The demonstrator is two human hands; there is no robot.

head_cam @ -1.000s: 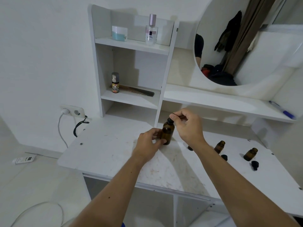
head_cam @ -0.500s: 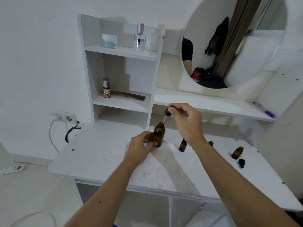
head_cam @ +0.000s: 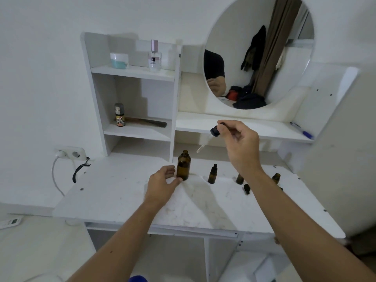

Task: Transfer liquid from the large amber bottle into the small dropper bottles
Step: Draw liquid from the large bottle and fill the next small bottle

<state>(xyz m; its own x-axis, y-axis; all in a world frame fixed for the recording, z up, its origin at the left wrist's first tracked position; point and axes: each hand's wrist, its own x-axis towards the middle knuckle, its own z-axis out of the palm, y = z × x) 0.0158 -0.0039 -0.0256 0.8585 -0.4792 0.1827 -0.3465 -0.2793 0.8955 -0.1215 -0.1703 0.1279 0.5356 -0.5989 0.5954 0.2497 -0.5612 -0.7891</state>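
Amber liquid is being carried by dropper toward the small bottles.
The white desk (head_cam: 122, 196) is bearing the large amber bottle (head_cam: 183, 165) near its back edge, uncapped, being steadied by the left hand (head_cam: 162, 185) with loosely curled fingers; the dropper (head_cam: 209, 137) is being pinched by the right hand (head_cam: 238, 145) above. Next, an open small bottle (head_cam: 276, 178) likely needs targeting.
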